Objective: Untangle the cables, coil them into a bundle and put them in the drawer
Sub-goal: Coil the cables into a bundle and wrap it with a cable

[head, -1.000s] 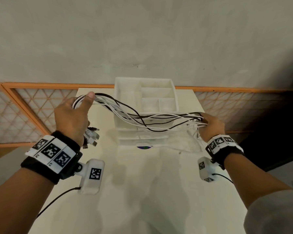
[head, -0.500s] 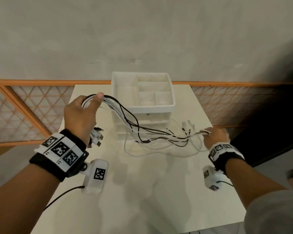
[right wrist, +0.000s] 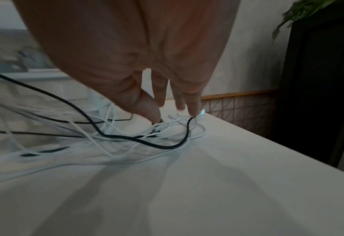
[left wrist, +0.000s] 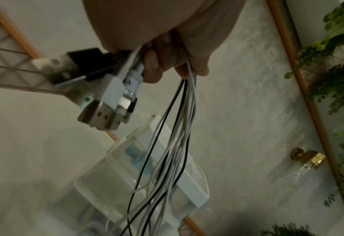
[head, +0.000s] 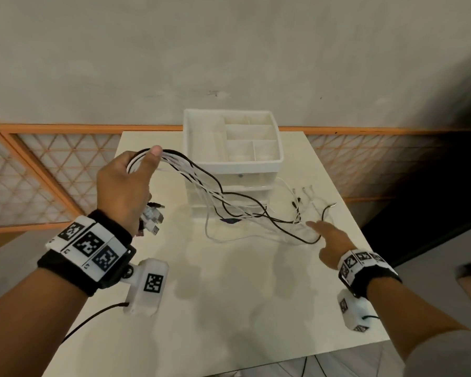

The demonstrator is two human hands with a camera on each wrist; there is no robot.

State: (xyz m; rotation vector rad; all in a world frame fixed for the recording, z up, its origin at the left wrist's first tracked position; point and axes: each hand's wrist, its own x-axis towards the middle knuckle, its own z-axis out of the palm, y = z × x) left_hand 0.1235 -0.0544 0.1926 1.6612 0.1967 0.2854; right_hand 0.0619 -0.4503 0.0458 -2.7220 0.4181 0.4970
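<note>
White and black cables point(head: 229, 202) sag from the raised left hand point(head: 125, 191) down across the front of the white drawer organiser point(head: 231, 159) to the cream table point(head: 229, 295) in the head view, where their far plug ends fan out on the right; the drawers are hard to make out behind the strands. That hand's fingers are curled round the bunch with the thumb on top, USB plugs point(head: 152, 219) hanging below the palm. The right hand point(head: 329, 240) hovers low over the loose ends, fingers stretched forward; whether it touches a strand cannot be told here. From the left wrist, the cables point(left wrist: 179, 127) drop from the curled fingers point(left wrist: 153, 70), plugs point(left wrist: 106, 108) jutting left, with the organiser point(left wrist: 187, 183) blurred below. From the right wrist, the picture is smeared: the fingertips point(right wrist: 153, 110) reach down, relaxed, to the heap of cables point(right wrist: 139, 138) on the table point(right wrist: 207, 191), gripping nothing plainly.
</note>
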